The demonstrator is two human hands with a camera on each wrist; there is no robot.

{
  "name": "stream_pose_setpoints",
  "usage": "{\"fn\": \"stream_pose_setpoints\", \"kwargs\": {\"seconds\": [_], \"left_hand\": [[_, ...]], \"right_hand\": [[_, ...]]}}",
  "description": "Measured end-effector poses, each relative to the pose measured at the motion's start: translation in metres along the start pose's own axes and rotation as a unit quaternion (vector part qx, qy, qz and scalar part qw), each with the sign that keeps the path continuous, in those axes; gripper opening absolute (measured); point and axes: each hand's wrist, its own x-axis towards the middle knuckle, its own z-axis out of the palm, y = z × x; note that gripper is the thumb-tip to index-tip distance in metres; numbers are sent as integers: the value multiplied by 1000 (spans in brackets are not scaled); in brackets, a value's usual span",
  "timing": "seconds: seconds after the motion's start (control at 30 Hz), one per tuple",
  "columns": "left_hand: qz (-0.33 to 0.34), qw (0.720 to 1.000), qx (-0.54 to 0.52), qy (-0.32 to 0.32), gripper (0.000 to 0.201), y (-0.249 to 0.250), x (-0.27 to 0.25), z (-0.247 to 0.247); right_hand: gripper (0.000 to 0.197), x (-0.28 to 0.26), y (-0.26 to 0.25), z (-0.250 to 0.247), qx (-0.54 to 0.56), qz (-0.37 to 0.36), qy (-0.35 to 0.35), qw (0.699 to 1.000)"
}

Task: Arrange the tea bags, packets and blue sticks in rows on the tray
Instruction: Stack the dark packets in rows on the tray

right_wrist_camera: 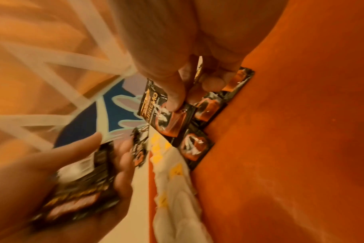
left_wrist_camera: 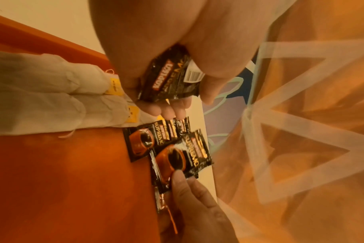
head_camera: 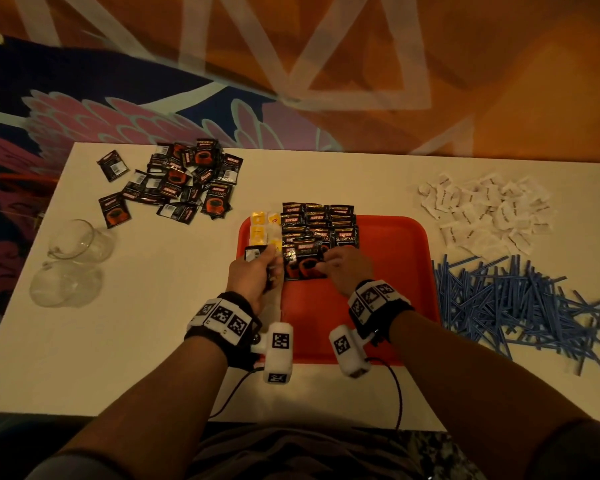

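A red tray lies in front of me. Tea bags with yellow tags run along its left side, and black coffee packets lie beside them in overlapping rows. My left hand hovers over the tray's left edge and grips a small stack of black packets. At the near end of the rows my right hand pinches one black packet between thumb and fingers, tilted just above the others. A pile of blue sticks lies on the table right of the tray.
A loose heap of black packets sits at the far left of the white table. White packets are scattered at the far right. Two glass cups lie on their sides at the left edge. The tray's right half shows bare red.
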Motion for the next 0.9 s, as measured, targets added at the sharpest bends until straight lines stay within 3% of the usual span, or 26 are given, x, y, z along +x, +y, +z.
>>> {"fn": "stream_pose_setpoints", "kwargs": {"seconds": [0.3,0.6,0.9], "left_hand": [[-54,998,-23,-10,14,-10,5,-16],[-76,996,-49,-25,20,-11,7,-20],[-82,993,-88,0,23,-15,13,-12]], "right_hand": [[25,38,21,-1,-7,111,7,994],[14,48,21,4,-22,136,9,990],[21,43,24,4,25,156,60,986]]}}
